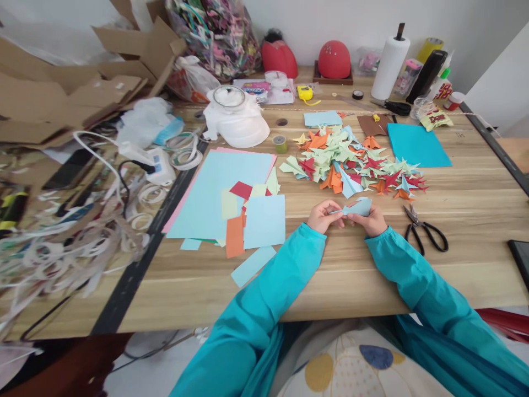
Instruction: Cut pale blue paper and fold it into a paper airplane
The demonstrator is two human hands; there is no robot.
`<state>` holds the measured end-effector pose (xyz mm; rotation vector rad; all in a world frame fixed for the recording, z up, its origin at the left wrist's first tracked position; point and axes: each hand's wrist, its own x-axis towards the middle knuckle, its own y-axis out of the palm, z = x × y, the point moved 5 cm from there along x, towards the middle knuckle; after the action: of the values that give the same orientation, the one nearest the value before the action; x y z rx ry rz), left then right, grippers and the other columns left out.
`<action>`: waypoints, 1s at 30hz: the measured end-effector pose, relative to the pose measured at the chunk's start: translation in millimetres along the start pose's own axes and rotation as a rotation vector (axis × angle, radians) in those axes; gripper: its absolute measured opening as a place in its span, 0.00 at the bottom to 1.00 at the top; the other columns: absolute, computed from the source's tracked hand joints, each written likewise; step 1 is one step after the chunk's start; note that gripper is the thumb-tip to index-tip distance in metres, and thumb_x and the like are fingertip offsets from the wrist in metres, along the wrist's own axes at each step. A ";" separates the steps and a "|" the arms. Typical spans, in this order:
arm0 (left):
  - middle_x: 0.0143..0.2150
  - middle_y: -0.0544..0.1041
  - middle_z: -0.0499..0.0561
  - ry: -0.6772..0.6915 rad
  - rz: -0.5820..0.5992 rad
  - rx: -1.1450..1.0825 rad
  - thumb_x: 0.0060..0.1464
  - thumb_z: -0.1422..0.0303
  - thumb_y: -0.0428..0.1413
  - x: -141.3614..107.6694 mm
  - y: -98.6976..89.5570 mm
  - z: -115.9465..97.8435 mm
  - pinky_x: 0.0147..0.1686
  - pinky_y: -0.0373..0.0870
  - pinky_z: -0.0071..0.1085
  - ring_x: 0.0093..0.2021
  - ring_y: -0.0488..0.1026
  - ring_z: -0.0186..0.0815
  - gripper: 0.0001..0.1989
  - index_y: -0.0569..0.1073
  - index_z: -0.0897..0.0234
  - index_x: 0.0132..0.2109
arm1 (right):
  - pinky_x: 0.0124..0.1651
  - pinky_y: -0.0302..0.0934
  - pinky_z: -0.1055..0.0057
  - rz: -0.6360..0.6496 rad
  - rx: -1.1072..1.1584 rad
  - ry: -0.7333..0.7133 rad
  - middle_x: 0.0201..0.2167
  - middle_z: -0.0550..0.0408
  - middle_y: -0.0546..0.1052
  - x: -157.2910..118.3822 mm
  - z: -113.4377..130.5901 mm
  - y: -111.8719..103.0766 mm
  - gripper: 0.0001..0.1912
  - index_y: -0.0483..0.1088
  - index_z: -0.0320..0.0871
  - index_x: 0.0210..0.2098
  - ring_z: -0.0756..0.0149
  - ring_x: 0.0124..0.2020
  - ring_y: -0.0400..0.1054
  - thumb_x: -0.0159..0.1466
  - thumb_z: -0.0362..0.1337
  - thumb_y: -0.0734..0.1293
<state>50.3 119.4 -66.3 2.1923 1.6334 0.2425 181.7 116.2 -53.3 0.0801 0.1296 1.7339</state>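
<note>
Between my two hands is a folded piece of light blue paper [361, 207], held just above the table. My left hand [324, 216] pinches its narrow left end. The wider right part sits in the grip of my right hand [374, 220], thumb in front. Just beyond my hands lies a heap of folded paper figures [339, 151] in pale green, orange, red and blue. To the left are a square light blue sheet [264, 221], an orange paper strip [235, 237] and larger light blue sheets [215, 176]. Black-handled scissors [425, 227] lie open right of my right hand.
A teal square sheet [418, 145] lies at the back right. Along the wall stand a red pincushion [334, 59] and a white roll [390, 67]. White bundled material [237, 121] sits at back left. Tangled ribbons [58, 248] and cardboard boxes [74, 94] crowd the far left.
</note>
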 end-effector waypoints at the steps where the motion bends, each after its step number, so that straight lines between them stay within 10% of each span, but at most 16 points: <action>1: 0.23 0.75 0.48 0.008 -0.002 0.003 0.32 0.61 0.65 -0.1 0.1 -0.3 0.18 0.69 0.28 0.17 0.71 0.33 0.21 0.66 0.68 0.30 | 0.21 0.61 0.73 -0.002 -0.001 0.003 0.20 0.58 0.75 0.2 -0.5 -0.2 0.14 0.72 0.41 0.29 0.72 0.17 0.64 0.43 0.38 0.74; 30: 0.21 0.75 0.48 0.060 -0.037 0.065 0.34 0.68 0.62 -3.8 -1.6 -6.2 0.15 0.62 0.25 0.14 0.67 0.28 0.10 0.70 0.68 0.25 | 0.15 0.63 0.75 0.032 0.023 0.045 0.17 0.57 0.74 -0.1 -1.4 -1.5 0.11 0.76 0.39 0.25 0.70 0.16 0.66 0.42 0.37 0.74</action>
<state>45.4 117.5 -61.0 2.2197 1.7352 0.2500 183.0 116.3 -55.0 0.0605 0.1815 1.7674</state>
